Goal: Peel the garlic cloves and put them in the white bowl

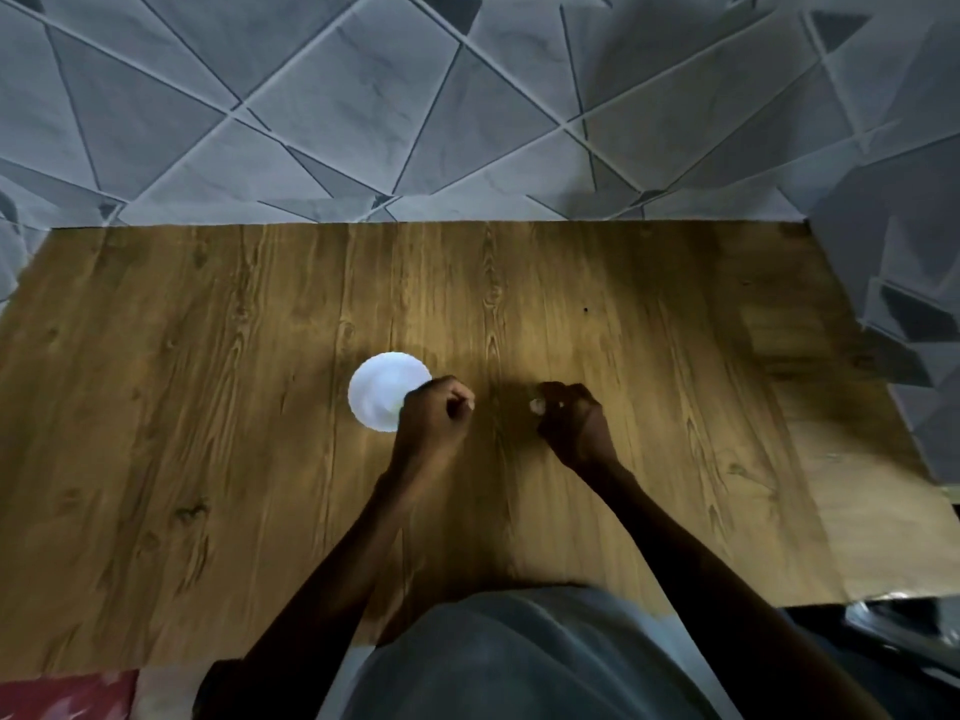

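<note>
A white bowl (382, 391) with a scalloped rim stands on the wooden table, left of centre. My left hand (435, 413) hovers at the bowl's right edge with its fingers curled; whether it holds anything is not clear. My right hand (571, 415) is a little to the right, fingers curled, pinching a small pale garlic clove (536, 405) at its fingertips. The bowl's inside is overexposed, so its contents are hidden.
The wooden table (260, 459) runs up to a grey tiled wall (467, 96) at the back and on the right. A red cloth (62, 696) lies at the bottom left. My grey-clad lap fills the bottom middle.
</note>
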Motion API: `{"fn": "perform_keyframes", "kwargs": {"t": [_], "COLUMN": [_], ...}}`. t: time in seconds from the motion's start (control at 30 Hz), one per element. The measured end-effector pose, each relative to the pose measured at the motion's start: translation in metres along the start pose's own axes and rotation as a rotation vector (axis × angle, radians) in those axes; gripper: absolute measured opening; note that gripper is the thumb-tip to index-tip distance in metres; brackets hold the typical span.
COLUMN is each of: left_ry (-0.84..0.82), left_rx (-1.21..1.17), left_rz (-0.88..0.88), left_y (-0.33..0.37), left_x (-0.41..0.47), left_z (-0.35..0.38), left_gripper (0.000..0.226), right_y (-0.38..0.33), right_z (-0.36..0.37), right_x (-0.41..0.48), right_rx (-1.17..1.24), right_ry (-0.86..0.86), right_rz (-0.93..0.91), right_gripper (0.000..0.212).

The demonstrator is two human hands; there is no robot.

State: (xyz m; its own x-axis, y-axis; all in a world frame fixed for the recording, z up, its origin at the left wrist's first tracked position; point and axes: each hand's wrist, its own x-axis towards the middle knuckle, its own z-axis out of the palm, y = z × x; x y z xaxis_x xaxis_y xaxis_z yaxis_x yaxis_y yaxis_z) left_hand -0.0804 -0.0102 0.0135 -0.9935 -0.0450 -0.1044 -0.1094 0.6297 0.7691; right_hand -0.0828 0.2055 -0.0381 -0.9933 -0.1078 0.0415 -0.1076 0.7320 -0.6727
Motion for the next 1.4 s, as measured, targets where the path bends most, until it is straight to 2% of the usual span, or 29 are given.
{"fn": "perform_keyframes", "kwargs": {"t": [0.07, 0.17, 0.3, 0.43, 0.67, 1.07, 1.3, 1.4], "left_ry": [-0.092, -0.19, -0.21, -0.206, -0.151, -0.082, -0.135, -0.141], "left_rx": [-0.09, -0.155, -0.224, -0.333, -0.238, -0.136, -0.118, -0.186], "left_rz": [0.031, -0.023, -0.099, -0.13, -0.131, -0.278, -0.298, -0.326], "left_y": [-0.003, -0.007, -0.003, 0.002, -0.002, 0.004, 0.01, 0.01], "left_x": [-0.002, -0.001, 0.005, 0.006, 0.002, 0.004, 0.01, 0.01], "left_z": [0.019, 0.043, 0.055, 0.057, 0.061, 0.071, 0.071, 0.071], "left_gripper": [0.009, 0.011, 0.023, 0.024, 0.021, 0.021, 0.02, 0.019], "right_y": [0.002, -0.001, -0.002, 0.0, -0.004, -0.008, -0.001, 0.0], "right_z": [0.007, 0.007, -0.002, -0.004, -0.009, -0.004, -0.005, -0.009], "right_x": [0.004, 0.011, 0.016, 0.013, 0.01, 0.015, 0.022, 0.024], "right_rx": [-0.099, -0.062, 0.14, 0.169, 0.198, 0.145, 0.139, 0.126], "right_ry": [0.001, -0.012, -0.056, -0.104, -0.128, -0.155, -0.216, -0.215], "right_rz": [0.028, -0.029, -0.068, -0.039, -0.061, -0.049, -0.086, -0.119], "right_gripper": [0.024, 0.015, 0.012, 0.022, 0.017, 0.015, 0.016, 0.015]}}
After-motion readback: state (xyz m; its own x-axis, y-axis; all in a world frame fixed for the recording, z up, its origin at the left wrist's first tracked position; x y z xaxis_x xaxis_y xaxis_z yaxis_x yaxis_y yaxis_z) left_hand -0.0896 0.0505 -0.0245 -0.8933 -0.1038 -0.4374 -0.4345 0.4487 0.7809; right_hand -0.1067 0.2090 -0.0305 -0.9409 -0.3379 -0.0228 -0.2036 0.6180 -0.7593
